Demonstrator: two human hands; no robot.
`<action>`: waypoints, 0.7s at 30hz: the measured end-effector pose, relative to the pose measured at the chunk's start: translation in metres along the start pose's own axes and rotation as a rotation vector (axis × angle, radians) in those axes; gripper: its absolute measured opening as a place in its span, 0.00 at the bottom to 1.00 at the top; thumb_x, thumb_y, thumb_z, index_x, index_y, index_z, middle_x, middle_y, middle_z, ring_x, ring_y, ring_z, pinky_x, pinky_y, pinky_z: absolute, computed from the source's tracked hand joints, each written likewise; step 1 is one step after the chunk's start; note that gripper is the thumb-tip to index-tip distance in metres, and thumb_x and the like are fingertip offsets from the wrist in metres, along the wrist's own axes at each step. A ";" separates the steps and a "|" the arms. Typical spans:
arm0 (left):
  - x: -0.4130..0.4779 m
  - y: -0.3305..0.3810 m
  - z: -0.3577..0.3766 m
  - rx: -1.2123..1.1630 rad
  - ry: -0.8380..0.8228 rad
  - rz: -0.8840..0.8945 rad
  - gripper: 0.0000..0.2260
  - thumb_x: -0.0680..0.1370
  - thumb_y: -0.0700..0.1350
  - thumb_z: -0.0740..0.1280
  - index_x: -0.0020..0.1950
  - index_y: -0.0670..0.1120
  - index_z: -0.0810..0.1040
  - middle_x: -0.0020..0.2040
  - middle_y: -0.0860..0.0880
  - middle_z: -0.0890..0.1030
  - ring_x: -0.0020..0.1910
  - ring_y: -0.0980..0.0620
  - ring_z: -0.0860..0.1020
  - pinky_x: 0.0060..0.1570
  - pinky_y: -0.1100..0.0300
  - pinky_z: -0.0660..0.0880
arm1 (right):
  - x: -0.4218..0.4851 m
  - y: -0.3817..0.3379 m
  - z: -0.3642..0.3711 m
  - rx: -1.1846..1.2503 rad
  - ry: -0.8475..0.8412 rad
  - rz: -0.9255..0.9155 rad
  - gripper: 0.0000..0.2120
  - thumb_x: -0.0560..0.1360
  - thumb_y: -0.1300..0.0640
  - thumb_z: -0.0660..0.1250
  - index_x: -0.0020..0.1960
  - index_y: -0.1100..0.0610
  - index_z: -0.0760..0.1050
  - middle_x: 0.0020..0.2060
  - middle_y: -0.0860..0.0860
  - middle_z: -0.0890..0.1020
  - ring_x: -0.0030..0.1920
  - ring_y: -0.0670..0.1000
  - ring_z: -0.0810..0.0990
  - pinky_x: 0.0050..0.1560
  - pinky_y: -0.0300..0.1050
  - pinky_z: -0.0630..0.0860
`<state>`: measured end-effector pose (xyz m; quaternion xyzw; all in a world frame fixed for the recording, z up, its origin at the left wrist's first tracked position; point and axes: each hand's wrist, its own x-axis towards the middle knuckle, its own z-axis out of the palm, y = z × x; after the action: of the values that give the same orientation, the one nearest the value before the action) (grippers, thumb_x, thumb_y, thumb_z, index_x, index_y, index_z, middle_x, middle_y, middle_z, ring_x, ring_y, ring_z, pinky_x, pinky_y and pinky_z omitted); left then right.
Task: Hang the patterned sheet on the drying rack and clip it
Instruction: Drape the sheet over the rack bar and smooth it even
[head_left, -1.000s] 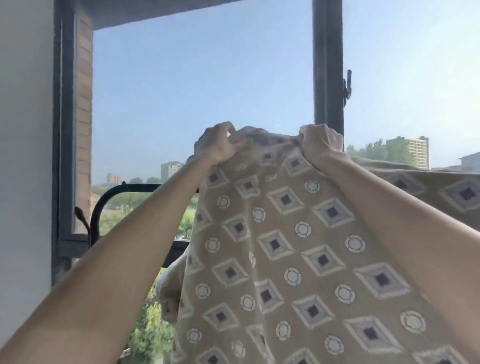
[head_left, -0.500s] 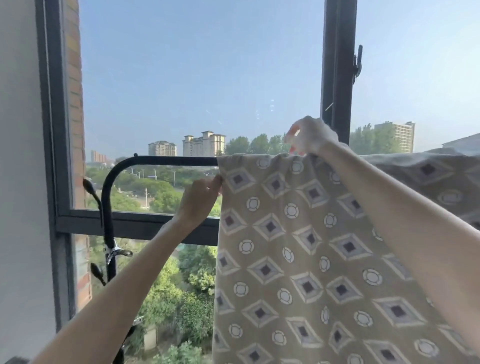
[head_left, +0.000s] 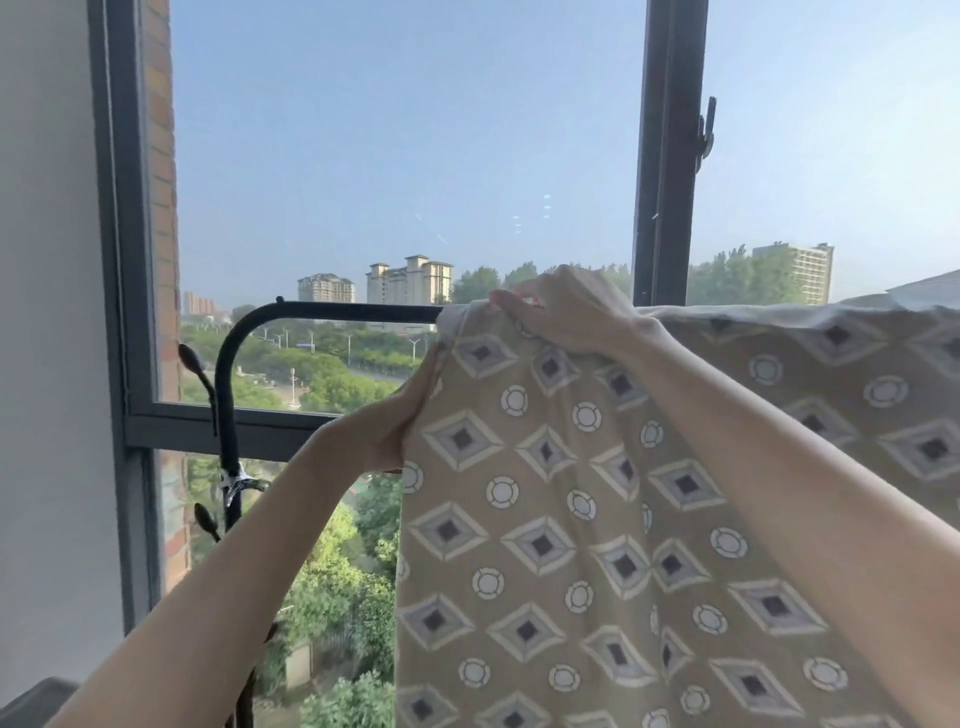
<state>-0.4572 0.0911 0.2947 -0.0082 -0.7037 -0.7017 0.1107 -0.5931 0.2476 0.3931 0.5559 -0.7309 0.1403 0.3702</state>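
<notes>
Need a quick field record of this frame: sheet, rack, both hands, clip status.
sheet: patterned sheet draped over the rack's top bar, hanging down
rack: black drying rack, curved corner bare left of the sheet
left hand: left hand grips the sheet's left edge below the bar
right hand: right hand pinches the fabric at the bar
clip: none visible
backdrop: window frame

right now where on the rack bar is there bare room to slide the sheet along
Bare bar runs from the sheet's left edge to the rack's curved corner. Rightward it is crowded: the right hand grips the top, the left hand the edge.
</notes>
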 end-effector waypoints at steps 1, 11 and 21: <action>-0.004 0.006 0.003 0.011 0.024 -0.002 0.37 0.63 0.71 0.62 0.64 0.50 0.74 0.57 0.44 0.81 0.56 0.44 0.80 0.51 0.50 0.79 | -0.001 -0.001 -0.001 -0.002 -0.004 0.012 0.25 0.80 0.38 0.49 0.28 0.49 0.62 0.23 0.47 0.68 0.24 0.46 0.68 0.30 0.42 0.63; -0.032 0.040 0.006 -0.225 0.125 0.223 0.26 0.79 0.62 0.52 0.51 0.49 0.85 0.44 0.46 0.84 0.44 0.47 0.82 0.46 0.54 0.77 | 0.006 -0.007 -0.004 0.044 -0.045 0.037 0.26 0.80 0.38 0.47 0.31 0.53 0.64 0.26 0.51 0.72 0.30 0.54 0.73 0.37 0.49 0.72; -0.044 0.058 -0.001 -0.028 0.245 0.373 0.16 0.79 0.52 0.58 0.54 0.43 0.79 0.44 0.46 0.82 0.43 0.48 0.80 0.40 0.59 0.78 | -0.003 -0.017 -0.014 0.052 -0.067 0.062 0.29 0.77 0.33 0.45 0.32 0.54 0.67 0.25 0.50 0.70 0.28 0.52 0.69 0.33 0.46 0.67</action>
<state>-0.4047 0.0973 0.3440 -0.0546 -0.6617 -0.6744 0.3230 -0.5717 0.2530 0.3974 0.5470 -0.7558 0.1518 0.3263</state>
